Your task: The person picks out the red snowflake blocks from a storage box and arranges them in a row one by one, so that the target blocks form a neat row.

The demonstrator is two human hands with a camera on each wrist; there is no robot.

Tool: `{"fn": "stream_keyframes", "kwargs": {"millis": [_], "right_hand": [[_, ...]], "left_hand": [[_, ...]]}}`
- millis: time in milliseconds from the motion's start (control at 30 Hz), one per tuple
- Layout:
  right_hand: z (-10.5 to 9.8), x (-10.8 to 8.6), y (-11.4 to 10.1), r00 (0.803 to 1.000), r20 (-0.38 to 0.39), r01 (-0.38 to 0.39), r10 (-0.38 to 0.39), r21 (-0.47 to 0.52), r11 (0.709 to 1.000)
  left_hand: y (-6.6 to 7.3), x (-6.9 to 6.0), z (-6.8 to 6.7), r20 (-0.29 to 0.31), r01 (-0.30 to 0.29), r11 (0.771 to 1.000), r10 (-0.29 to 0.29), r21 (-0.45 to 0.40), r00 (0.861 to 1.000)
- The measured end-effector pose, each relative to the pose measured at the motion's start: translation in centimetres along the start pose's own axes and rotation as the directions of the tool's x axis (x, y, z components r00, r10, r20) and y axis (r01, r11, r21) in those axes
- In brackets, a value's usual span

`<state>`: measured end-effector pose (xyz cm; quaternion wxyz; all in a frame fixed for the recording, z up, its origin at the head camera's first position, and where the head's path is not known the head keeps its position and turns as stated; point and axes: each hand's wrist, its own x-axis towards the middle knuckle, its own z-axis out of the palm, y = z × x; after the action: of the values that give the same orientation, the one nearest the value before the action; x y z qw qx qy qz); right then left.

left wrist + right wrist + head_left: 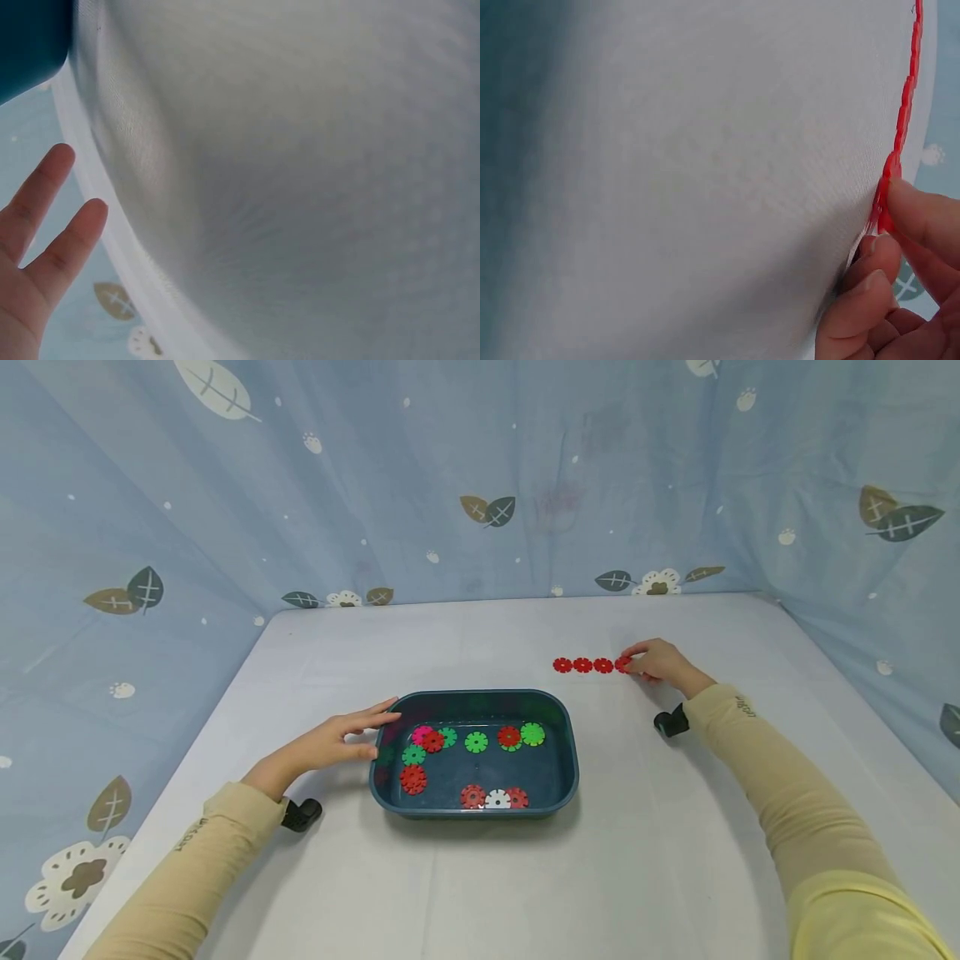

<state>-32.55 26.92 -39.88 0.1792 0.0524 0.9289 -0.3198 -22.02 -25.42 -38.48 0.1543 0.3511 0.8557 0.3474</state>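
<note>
Red notched plastic discs [582,665] form a short straight row on the table, right of centre at the back. At the row's right end my right hand [660,662] pinches a red disc [886,196] between thumb and fingers, as the right wrist view also shows. My left hand [330,741] rests at the left rim of a dark teal tub [480,814], its fingers stretched out over the edge. Inside the tub lie several notched discs: a green disc [476,742], a white disc [498,799], a pink disc [421,734] and red ones, some overlapping.
A white cloth [480,893] covers the table. Blue patterned fabric [420,510] rises behind it and along both sides. Black wrist devices [302,815] hang under both sleeves.
</note>
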Motion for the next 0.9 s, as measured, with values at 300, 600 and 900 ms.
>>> {"fn": "stream_keyframes", "kwargs": {"millis": [300, 600, 900], "right_hand": [[-0.1, 0.0, 0.1, 1.000, 0.019, 0.006, -0.006, -0.006, 1.000], [-1.3, -1.2, -0.5, 1.000, 0.000, 0.017, -0.017, 0.066, 0.998], [-3.3, -3.0, -3.0, 0.994, -0.031, 0.107, -0.106, 0.054, 0.993]], "left_hand": [[-0.1, 0.0, 0.0, 0.001, -0.004, 1.000, 0.004, -0.001, 1.000], [-0.1, 0.0, 0.0, 0.004, -0.004, 1.000, 0.004, -0.008, 1.000], [0.0, 0.0, 0.0, 0.006, 0.002, 1.000, -0.002, -0.005, 1.000]]}}
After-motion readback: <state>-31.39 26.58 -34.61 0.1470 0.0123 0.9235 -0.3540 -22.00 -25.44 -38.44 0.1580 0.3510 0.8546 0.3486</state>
